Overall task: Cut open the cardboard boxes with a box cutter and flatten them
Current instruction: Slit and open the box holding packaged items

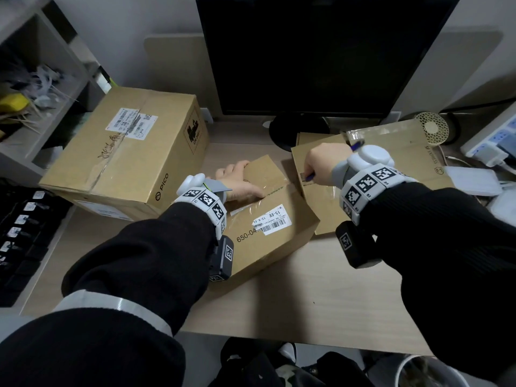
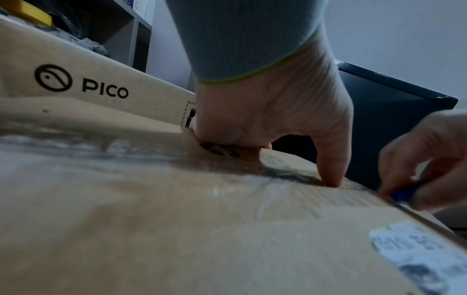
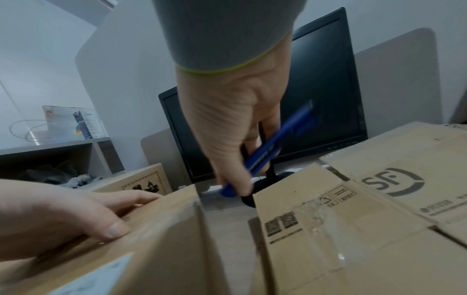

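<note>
box cutter (image 3: 269, 148) clearest at right wrist

PICO box (image 1: 122, 152) left | labelled box (image 1: 268, 219) centre | SF box (image 1: 391, 163) right | monitor (image 1: 315, 51) behind

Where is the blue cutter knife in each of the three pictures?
Head view: the blue box cutter peeks out under the right hand, middle right.
Left wrist view: a blue bit at the far right edge, pinched by the fingers.
Right wrist view: it slants across the centre.
Shared landmark: the black monitor behind.
</note>
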A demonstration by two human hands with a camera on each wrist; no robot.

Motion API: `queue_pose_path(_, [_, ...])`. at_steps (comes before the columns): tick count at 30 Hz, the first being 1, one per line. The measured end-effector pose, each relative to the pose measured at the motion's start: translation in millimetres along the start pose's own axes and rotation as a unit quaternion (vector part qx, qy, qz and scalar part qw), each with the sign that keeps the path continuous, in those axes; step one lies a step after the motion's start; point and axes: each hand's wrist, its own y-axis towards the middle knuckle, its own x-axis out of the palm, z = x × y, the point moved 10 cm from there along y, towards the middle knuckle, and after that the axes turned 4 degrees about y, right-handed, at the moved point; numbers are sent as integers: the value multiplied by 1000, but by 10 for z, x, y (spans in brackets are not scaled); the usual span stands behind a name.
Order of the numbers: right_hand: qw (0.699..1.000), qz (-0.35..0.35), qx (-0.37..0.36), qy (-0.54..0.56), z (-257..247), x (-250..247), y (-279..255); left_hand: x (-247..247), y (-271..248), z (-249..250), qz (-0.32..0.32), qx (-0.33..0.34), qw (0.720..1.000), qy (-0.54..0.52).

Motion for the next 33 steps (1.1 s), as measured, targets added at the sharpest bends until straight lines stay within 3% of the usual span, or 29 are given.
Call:
queue_pose_path(5, [995, 32, 34, 83, 274, -17, -197, 6, 19, -8, -8, 0, 1000, 4])
queue_pose_path(18, [938, 30, 136, 318, -166, 508, -333, 49, 2, 0, -16, -4, 1000, 26])
queue_pose_path(22, [905, 20, 189, 379, -85, 604, -374, -25, -25, 324, -5, 70, 992, 105])
queue_pose_path(25, [902, 25, 202, 379, -102, 582, -398, -9, -54, 607, -10, 133, 982, 136])
queue_pose_path(29, [902, 50, 204, 377, -90, 586, -426, 33, 1, 669, -31, 149, 984, 90])
queue_pose_path(33, [894, 90, 218, 381, -77, 579, -487, -16, 63, 673, -22, 164, 979, 117])
